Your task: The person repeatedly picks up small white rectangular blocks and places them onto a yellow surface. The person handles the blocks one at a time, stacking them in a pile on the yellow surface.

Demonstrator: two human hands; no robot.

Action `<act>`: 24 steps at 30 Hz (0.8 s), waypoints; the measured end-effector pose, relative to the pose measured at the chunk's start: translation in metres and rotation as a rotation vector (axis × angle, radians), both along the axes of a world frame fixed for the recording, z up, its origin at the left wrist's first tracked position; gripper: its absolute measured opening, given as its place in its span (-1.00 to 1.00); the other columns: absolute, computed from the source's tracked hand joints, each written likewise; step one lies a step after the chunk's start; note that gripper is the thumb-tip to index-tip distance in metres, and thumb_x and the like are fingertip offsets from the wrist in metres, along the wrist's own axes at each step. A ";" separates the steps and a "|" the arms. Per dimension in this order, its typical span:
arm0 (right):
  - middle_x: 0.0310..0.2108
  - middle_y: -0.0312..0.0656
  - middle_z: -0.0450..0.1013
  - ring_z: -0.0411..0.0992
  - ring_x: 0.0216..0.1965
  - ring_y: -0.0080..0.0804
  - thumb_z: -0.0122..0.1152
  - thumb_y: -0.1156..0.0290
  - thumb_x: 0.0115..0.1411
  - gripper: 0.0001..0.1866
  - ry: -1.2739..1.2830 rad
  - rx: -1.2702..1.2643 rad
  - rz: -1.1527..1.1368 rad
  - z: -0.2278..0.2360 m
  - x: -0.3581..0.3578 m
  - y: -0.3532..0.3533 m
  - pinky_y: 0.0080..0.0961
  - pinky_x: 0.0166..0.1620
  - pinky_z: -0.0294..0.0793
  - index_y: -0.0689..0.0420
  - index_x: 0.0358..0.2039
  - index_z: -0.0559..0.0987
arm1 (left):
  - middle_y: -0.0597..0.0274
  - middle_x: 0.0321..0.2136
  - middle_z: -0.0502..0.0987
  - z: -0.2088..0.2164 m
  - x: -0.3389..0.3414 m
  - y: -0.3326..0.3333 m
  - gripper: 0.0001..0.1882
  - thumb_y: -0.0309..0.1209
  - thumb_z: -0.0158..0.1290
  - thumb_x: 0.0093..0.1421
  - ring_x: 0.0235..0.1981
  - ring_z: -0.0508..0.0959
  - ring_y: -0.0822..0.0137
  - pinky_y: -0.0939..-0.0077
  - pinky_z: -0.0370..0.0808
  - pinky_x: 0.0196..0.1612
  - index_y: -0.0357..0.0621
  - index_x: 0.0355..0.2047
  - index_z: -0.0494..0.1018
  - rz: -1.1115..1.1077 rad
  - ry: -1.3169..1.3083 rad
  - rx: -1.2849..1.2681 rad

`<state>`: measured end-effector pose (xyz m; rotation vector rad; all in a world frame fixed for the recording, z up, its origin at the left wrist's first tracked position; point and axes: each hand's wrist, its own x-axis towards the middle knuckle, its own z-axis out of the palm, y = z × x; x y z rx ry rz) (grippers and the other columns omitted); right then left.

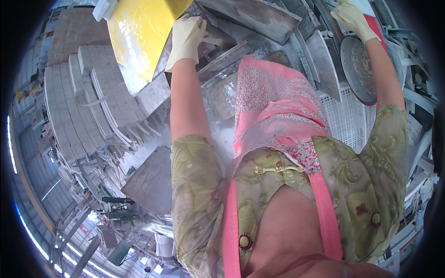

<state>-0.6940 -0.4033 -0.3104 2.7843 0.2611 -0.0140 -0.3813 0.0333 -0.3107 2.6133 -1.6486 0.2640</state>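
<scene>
My left hand (pixel 187 38), in a pale rubber glove, rests with curled fingers on the edge of a grey stone slab (pixel 259 16) beside a yellow sheet (pixel 139 32). My right hand (pixel 352 19), also gloved, is raised at the top right, its fingers closed around a red-edged part (pixel 376 28) above a round metal disc (pixel 359 69). Whether that hand truly grips the part is hard to tell. A pink patterned apron (pixel 273 102) and a green floral blouse fill the middle of the view.
Stacks of pale grey tiles bound with white straps (pixel 88 106) lie to the left. A white perforated panel (pixel 345 118) sits below the disc. A dusty grey slab (pixel 150 180) lies lower left, with machine parts (pixel 118 217) under it.
</scene>
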 end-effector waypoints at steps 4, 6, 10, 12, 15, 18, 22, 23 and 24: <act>-0.66 -0.25 0.44 0.42 -0.54 -0.21 0.18 0.10 -0.06 -0.78 0.071 0.021 -0.063 -0.007 -0.001 -0.006 -0.29 -0.12 0.36 -0.13 -0.71 0.48 | 0.17 -0.39 0.65 0.000 0.001 -0.002 -0.74 -0.20 0.03 0.27 -0.21 0.62 0.03 0.25 0.52 0.05 -0.06 -0.37 0.61 -0.023 -0.035 -0.011; -0.66 -0.23 0.44 0.43 -0.52 -0.17 0.18 0.12 -0.04 -0.77 0.099 0.064 -0.139 -0.007 0.001 -0.006 -0.27 -0.08 0.37 -0.10 -0.72 0.51 | 0.18 -0.38 0.65 -0.001 0.003 -0.002 -0.75 -0.20 0.04 0.26 -0.21 0.62 0.03 0.24 0.52 0.03 -0.07 -0.38 0.60 -0.025 -0.032 -0.005; -0.62 -0.13 0.48 0.46 -0.46 -0.07 0.17 0.16 0.05 -0.72 0.014 0.100 -0.116 -0.002 0.003 0.005 -0.18 -0.07 0.44 0.00 -0.70 0.58 | 0.03 -0.48 0.61 -0.004 0.004 0.001 -0.71 -0.25 0.00 0.23 -0.28 0.60 -0.02 0.21 0.51 0.07 -0.14 -0.52 0.56 -0.082 -0.027 -0.117; -0.52 0.00 0.54 0.53 -0.36 0.02 0.14 0.14 0.15 -0.65 0.132 0.151 -0.449 0.000 0.004 0.013 -0.08 -0.29 0.54 0.11 -0.60 0.64 | 0.12 -0.27 0.68 -0.005 0.005 0.002 -0.74 -0.17 0.08 0.26 -0.03 0.60 -0.05 0.18 0.48 0.11 -0.04 -0.28 0.64 0.018 0.003 0.038; -0.56 -0.21 0.59 0.60 -0.46 -0.17 0.30 0.23 -0.10 -0.90 0.206 -0.266 -0.199 0.008 0.004 0.023 -0.14 -0.36 0.52 -0.08 -0.62 0.64 | 0.17 -0.22 0.68 -0.004 0.006 0.000 -0.73 -0.17 0.09 0.26 -0.01 0.60 -0.06 0.21 0.50 0.10 -0.02 -0.22 0.66 -0.007 -0.017 0.003; -0.55 -0.29 0.60 0.60 -0.45 -0.25 0.32 0.27 -0.13 -0.95 0.269 -0.343 -0.161 0.018 0.005 0.029 -0.20 -0.34 0.48 -0.12 -0.63 0.61 | 0.05 -0.36 0.65 -0.003 0.004 0.001 -0.79 -0.28 0.06 0.24 -0.17 0.60 -0.06 0.17 0.50 0.06 -0.10 -0.38 0.62 -0.063 -0.010 -0.132; -0.56 -0.27 0.59 0.59 -0.44 -0.26 0.31 0.26 -0.12 -0.92 0.212 -0.367 -0.187 0.020 0.004 0.034 -0.24 -0.34 0.47 -0.08 -0.63 0.61 | 0.02 -0.42 0.62 -0.001 0.002 0.002 -0.80 -0.30 0.08 0.22 -0.26 0.59 -0.06 0.18 0.50 0.04 -0.13 -0.44 0.58 -0.086 -0.001 -0.122; -0.56 -0.26 0.59 0.59 -0.45 -0.26 0.29 0.26 -0.10 -0.91 0.210 -0.373 -0.210 0.018 0.004 0.034 -0.24 -0.34 0.46 -0.07 -0.64 0.61 | 0.01 -0.43 0.62 -0.001 0.002 0.002 -0.80 -0.30 0.08 0.21 -0.29 0.59 -0.07 0.18 0.51 0.04 -0.14 -0.46 0.57 -0.088 -0.004 -0.111; -0.57 -0.24 0.59 0.59 -0.45 -0.26 0.27 0.27 -0.08 -0.90 0.204 -0.382 -0.236 0.017 0.004 0.034 -0.24 -0.34 0.46 -0.05 -0.64 0.60 | 0.00 -0.45 0.61 0.000 0.001 0.001 -0.80 -0.31 0.09 0.21 -0.31 0.59 -0.07 0.18 0.51 0.03 -0.15 -0.48 0.56 -0.103 -0.022 -0.125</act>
